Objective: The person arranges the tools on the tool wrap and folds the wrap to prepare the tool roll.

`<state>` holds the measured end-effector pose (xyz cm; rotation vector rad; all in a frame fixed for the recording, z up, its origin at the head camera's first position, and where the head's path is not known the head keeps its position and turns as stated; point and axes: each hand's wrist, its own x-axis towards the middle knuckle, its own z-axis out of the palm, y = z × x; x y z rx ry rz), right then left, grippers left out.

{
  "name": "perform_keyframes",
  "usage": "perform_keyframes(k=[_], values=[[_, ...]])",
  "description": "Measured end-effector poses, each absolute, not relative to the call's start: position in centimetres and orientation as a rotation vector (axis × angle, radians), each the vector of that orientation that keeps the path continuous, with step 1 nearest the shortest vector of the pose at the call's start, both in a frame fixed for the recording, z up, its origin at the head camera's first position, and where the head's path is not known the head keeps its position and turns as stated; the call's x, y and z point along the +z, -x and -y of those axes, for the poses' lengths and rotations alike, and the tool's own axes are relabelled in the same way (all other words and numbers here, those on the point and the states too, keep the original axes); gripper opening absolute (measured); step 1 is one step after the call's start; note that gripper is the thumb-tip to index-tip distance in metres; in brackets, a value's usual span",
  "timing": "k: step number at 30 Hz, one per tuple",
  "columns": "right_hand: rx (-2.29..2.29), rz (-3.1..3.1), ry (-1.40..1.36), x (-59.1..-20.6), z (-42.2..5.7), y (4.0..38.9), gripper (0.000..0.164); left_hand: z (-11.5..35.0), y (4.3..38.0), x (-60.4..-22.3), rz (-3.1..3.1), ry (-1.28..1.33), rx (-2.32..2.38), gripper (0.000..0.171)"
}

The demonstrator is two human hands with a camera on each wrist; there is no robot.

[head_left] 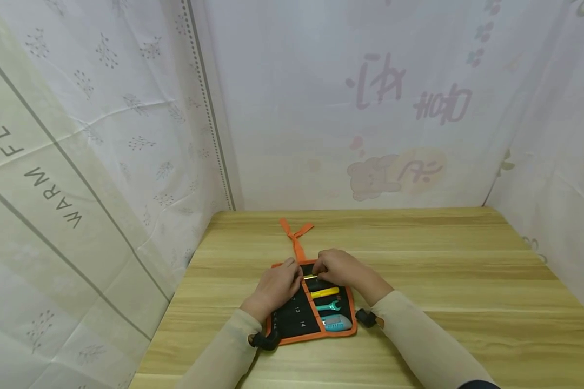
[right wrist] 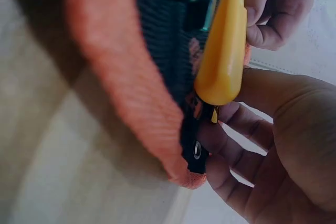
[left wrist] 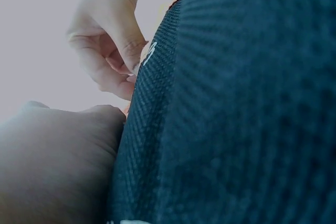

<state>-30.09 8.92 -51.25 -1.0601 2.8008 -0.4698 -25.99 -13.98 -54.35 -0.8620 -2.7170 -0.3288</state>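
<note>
A black tool pouch [head_left: 287, 316] with orange trim lies unfolded on the table. My left hand [head_left: 278, 283] pinches the orange pocket edge near the pouch's far end; in the left wrist view the black fabric hides its fingertips. Opposite it, my right hand [head_left: 343, 268] has its thumb and fingers curled at a thin yellow tool [head_left: 311, 277], whose kind is mostly hidden. Nearer me, the pockets hold a yellow-handled tool [head_left: 325, 293], a teal open-ended wrench [head_left: 330, 306] and a light blue utility knife [head_left: 337, 323]. The yellow handle [right wrist: 223, 51] stands close beside my right thumb.
An orange tie strap [head_left: 297, 246] stretches from the pouch's far edge over the wooden table [head_left: 418, 237]. Printed white curtains [head_left: 292, 108] hang behind the table and at both sides. Numbers are printed on the pouch's left half.
</note>
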Motion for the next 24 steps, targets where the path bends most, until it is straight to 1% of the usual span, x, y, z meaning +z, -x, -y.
perform_keyframes(k=[11, 15, 24], values=[[-0.425, -2.896, 0.948, -51.3, -8.7, 29.8, 0.004, 14.3, 26.1, -54.4, 2.717, 0.872, -0.381, 0.008], [-0.387, -2.913, 0.953, -51.4, -9.0, 29.7, 0.003, 14.5, 26.1, -54.4, 2.709, 0.879, -0.412, 0.007], [-0.478, -2.876, 0.959, -51.4, -10.7, 29.2, 0.009, 14.6, 25.8, -54.0, 2.74, 0.86, -0.438, 0.007]])
